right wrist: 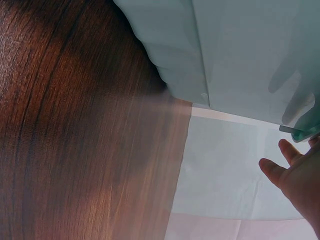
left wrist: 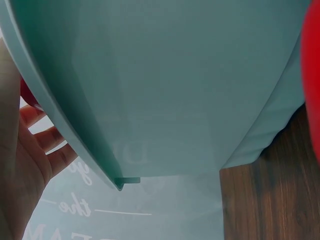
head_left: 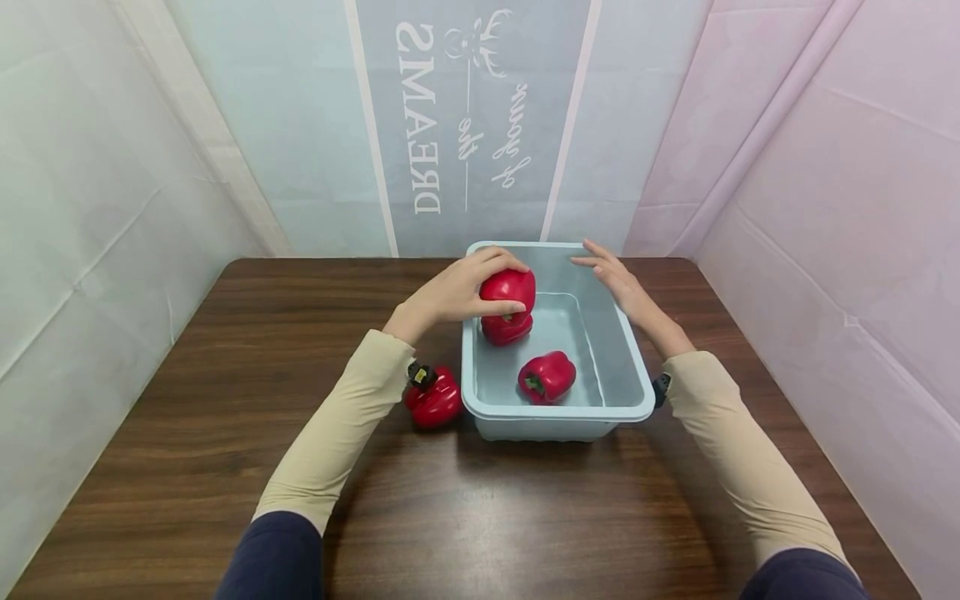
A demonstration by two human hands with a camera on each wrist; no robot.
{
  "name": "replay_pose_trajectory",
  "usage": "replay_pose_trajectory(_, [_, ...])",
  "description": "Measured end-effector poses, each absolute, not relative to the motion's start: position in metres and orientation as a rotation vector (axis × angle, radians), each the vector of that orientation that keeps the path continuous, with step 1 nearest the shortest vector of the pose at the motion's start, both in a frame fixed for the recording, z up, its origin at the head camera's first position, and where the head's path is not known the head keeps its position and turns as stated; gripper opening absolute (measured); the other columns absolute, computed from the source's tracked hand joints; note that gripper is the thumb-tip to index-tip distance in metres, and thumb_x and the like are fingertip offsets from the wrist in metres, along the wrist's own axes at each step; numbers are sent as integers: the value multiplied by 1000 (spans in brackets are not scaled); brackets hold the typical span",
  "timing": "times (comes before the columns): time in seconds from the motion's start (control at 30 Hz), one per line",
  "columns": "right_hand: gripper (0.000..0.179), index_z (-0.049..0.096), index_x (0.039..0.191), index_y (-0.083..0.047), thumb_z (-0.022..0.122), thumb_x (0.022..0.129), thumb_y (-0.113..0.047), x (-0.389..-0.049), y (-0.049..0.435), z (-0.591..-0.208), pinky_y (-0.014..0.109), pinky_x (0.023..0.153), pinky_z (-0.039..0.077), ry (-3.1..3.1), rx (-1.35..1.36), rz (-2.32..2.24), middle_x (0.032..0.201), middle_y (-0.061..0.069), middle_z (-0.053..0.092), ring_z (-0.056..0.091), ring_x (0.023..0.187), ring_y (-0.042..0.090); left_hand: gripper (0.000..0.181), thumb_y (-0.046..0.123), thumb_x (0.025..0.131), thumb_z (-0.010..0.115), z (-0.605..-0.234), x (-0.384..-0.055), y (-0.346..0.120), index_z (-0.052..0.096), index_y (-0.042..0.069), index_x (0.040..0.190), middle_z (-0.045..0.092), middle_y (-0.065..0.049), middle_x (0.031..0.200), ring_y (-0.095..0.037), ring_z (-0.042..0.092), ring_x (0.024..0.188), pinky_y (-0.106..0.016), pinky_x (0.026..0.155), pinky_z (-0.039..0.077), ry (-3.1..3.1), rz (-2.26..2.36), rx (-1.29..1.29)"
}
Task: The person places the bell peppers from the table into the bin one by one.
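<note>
My left hand (head_left: 467, 287) grips a red bell pepper (head_left: 510, 286) over the left side of a pale blue plastic bin (head_left: 557, 412). Just below it shows more red pepper (head_left: 507, 331), apparently a second one inside the bin, partly covered by the thumb and the held pepper. Another red bell pepper (head_left: 547, 377) lies near the bin's front wall, its green stem toward the left. At the bin's far right rim is my right hand (head_left: 624, 287), fingers extended and holding nothing; the right wrist view shows this hand (right wrist: 300, 175) beside the bin's rim.
On the dark wooden table (head_left: 225, 417), a red bell pepper (head_left: 435, 402) sits left of the bin, partly behind the left wrist camera (head_left: 422, 375). White sheeting (head_left: 840, 250) walls the sides, and a printed curtain (head_left: 472, 125) hangs at the back.
</note>
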State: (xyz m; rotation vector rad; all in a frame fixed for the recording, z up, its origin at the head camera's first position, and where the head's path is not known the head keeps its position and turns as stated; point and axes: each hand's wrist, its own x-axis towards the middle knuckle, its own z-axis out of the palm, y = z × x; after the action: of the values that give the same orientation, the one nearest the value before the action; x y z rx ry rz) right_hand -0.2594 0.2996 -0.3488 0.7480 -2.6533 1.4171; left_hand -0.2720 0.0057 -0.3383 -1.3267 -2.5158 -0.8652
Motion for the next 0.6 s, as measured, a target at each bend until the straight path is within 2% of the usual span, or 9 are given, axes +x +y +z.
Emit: replay_pose_trajectory(0.6, [39,45,131,7,32,98,-8,-261,300,-350,63,107,10,-2648,769,1386,152,19,15,6,141,34,54,56,76,66,-340,-273,12,53,31,121,49,11,120,-3,46,107,-24,83,49,-2533,-861,-1351])
